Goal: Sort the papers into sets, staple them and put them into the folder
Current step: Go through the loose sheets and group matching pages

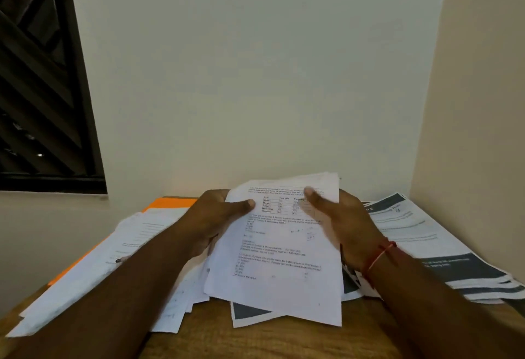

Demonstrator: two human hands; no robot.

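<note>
1. The left hand (pixel 216 216) grips the left edge of the held papers (pixel 281 248). Its thumb lies flat on the printed front and its fingers are curled behind the sheets, so it is closed narrowly on them
2. The right hand (pixel 345 225) holds the right edge of the same papers, thumb on the front near the top and fingers hidden behind. This hand is a little blurred, but the pinch is plain to see. A red thread (pixel 380 256) is tied around its wrist
3. The held papers are a thin bundle of white sheets, with a printed table and text lines on the top one. They are tilted up over the middle of the worktop (pixel 255 338), near its back edge. How many sheets are in the bundle cannot be counted
4. One orange folder (pixel 170 204) lies at the back left corner of the worktop, and it is mostly covered
5. One left pile (pixel 93 273) of white sheets lies on the folder and runs along the left edge of the worktop
6. One right pile (pixel 426 239) of sheets with dark grey bands lies along the right edge, with its sheets fanned out at the near end
7. Under the held papers, more loose sheets lie on the worktop. One of them, a dark-block sheet (pixel 250 312), shows toward the front edge
8. So there are two hands, one folder, two lying piles and one held bundle
</note>
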